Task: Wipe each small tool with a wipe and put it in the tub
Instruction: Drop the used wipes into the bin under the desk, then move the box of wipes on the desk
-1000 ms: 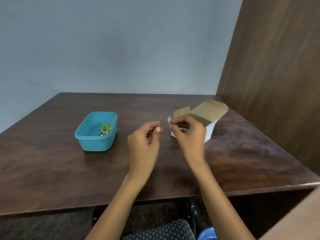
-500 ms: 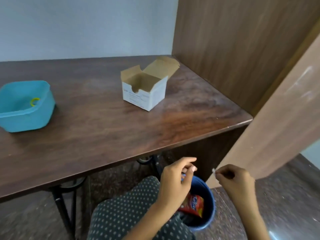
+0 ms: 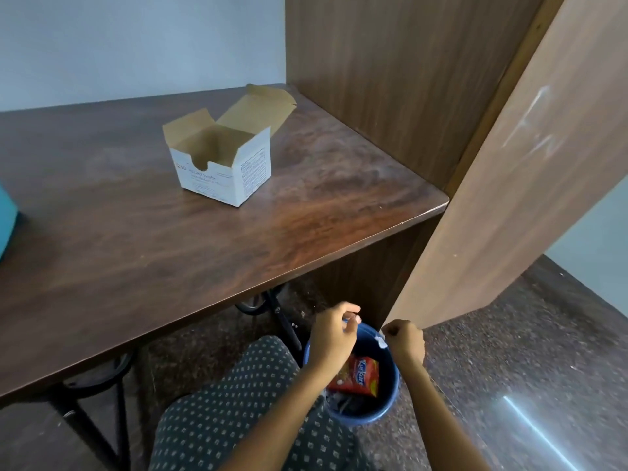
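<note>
Blue bin (image 3: 390,407) sits directly under both your hands — right hand (image 3: 406,341) pinches a white scrap (image 3: 380,341), left hand (image 3: 331,336) curled, contents unclear; teal tub (image 3: 6,222) far off at 10 o'clock.

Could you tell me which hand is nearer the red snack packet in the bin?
Left. The left hand overlaps the red snack packet; the right hand sits up-right of it.
</note>
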The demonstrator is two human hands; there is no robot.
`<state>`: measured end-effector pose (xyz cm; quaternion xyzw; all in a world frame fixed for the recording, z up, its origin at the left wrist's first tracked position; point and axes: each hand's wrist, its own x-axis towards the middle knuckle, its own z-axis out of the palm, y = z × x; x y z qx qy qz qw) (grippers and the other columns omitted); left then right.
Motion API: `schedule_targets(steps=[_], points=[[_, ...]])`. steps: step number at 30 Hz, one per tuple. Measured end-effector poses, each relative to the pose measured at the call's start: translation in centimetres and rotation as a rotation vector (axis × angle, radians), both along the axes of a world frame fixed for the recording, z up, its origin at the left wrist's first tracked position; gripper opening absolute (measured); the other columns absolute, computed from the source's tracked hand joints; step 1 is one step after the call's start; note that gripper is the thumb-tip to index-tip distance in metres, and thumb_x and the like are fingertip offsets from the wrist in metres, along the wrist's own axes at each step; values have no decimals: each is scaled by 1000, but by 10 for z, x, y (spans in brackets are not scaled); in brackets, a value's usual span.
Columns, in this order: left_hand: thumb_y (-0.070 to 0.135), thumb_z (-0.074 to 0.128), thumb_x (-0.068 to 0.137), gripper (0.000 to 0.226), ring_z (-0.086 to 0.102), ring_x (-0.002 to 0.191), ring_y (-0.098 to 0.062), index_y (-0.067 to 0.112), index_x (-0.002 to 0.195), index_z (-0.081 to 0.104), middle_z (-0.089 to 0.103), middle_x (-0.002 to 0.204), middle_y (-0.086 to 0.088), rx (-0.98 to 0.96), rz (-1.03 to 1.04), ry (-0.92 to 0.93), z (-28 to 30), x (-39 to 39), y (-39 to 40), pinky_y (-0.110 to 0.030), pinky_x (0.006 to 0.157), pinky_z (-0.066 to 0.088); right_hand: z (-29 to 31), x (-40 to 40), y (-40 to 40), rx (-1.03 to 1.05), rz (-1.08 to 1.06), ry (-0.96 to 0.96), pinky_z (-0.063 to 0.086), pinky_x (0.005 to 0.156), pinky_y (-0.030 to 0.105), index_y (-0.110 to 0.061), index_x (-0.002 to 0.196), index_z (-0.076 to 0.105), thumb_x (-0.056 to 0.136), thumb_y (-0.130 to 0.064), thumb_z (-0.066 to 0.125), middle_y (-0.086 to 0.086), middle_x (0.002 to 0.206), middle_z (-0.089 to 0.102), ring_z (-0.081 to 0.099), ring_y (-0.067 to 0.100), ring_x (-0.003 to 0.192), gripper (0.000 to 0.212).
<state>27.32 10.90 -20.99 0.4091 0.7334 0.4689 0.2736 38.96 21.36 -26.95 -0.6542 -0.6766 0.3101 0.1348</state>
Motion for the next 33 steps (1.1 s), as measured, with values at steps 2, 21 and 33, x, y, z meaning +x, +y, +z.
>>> schedule_targets(steps=[2,21,33], points=[[10,58,90,20,68,83,-13,12,109,66,72,95,-6,-12,-10,14,3,2,2,-30,78,57,-4,1,3,-15,8,-40,52,74,36,-16,88,74,81,-3,56,12,95,71,65,32,87,23],[12,58,91,21,65,89,1,22,107,67,68,101,14,433,130,200,150,5,-66,-14,71,54,243,-7,-69,306,560,125,54,66,26,-29,78,66,83,-25,68,-12,70,66,63,2,68,7],[4,58,89,31,59,101,-7,17,118,59,56,110,13,569,566,273,189,-89,-79,-20,87,50,271,-164,-45,221,546,423,40,89,26,-8,133,47,85,-34,66,9,132,54,50,22,120,58]])
